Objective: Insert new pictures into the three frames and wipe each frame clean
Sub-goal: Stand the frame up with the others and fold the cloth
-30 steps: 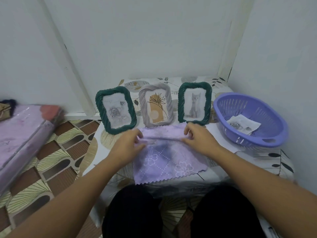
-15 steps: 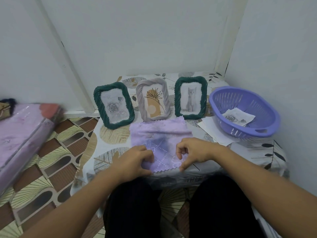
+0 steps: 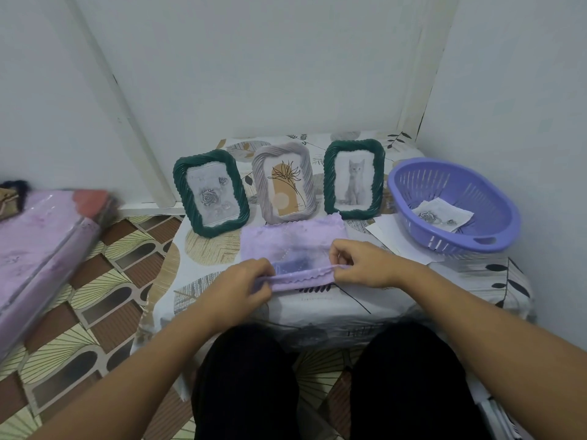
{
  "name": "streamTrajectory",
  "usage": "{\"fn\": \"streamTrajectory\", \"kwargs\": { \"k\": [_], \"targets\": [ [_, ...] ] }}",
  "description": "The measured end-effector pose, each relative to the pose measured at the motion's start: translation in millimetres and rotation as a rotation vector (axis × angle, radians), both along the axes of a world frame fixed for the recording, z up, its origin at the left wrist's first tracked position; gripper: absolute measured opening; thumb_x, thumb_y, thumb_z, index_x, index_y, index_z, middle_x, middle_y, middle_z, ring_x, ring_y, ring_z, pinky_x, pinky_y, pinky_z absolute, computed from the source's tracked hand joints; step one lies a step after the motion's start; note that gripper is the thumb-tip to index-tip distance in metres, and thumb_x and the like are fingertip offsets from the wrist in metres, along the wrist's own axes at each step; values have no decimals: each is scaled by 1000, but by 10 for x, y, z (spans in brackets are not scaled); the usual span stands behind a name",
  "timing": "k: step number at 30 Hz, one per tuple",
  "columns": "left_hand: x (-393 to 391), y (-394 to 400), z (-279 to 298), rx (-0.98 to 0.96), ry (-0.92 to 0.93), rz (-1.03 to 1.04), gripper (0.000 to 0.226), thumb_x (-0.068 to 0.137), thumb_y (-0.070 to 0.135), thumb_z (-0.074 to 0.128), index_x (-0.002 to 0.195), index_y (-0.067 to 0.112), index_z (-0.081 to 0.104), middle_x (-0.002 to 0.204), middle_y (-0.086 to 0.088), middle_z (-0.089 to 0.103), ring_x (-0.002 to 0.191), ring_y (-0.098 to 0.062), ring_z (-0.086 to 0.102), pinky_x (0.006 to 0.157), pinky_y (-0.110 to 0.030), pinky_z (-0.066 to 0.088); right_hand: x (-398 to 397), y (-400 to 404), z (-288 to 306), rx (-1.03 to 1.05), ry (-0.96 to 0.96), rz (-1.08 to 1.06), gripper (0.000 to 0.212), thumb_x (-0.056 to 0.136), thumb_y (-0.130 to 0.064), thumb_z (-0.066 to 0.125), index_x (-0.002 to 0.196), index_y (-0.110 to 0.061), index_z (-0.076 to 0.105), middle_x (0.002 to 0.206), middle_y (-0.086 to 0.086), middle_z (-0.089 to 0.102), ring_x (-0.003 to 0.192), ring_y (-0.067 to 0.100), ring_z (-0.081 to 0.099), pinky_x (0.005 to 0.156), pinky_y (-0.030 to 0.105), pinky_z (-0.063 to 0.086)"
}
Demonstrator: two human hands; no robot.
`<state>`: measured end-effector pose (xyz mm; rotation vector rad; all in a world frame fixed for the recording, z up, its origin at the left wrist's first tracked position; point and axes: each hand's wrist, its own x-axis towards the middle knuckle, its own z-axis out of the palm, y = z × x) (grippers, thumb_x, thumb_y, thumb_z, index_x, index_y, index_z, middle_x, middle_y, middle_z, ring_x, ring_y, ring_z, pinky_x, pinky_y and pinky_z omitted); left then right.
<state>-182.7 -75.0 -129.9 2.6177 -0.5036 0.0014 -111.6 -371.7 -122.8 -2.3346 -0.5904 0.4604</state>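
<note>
The lilac scalloped microfibre cloth [image 3: 290,246] lies flat on the leaf-patterned table covering [image 3: 349,303], just in front of the 3 standing frames, its near hem lifted and running left to right. The left hand [image 3: 244,285] pinches that hem's left end and the right hand [image 3: 359,265] pinches its right end. The folding move likely carries the hem away, towards the grey twisted-rim picture frame [image 3: 284,182] directly behind.

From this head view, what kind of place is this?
Most likely a corner of a home, not a workshop. A small table under a leaf-print cover sits against plain white walls, patterned floor tiles run alongside, and a plastic-wrapped bundle, perhaps bedding, lies at the left.
</note>
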Motion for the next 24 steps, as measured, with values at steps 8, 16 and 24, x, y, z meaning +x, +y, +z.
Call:
{"fn": "streamTrajectory", "kwargs": {
  "k": [8, 16, 24],
  "targets": [
    [183, 95, 118, -142, 180, 45, 3, 95, 36, 60, 93, 35, 62, 87, 3, 65, 79, -17, 57, 71, -35, 45, 203, -33, 218, -38, 219, 18, 27, 81, -9, 72, 104, -22, 64, 79, -3, 61, 64, 10, 50, 63, 26, 40],
    [752, 339, 208, -382, 304, 279, 19, 83, 30, 84, 92, 22, 70, 79, -4, 63, 70, -14, 55, 68, -32, 40, 643, 58, 62, 202, -40, -417, 25, 88, -19, 74, 108, -28, 61, 115, 1, 64, 102, 19, 60, 84, 31, 50],
    [978, 336, 38, -136, 202, 398, 8, 96, 30, 67, 96, 22, 66, 72, 5, 71, 62, -2, 64, 57, -25, 46, 762, 226, -217, 172, -119, -609, 23, 91, -28, 71, 110, -23, 62, 91, -8, 66, 92, 16, 64, 77, 32, 50]
  ]
}}
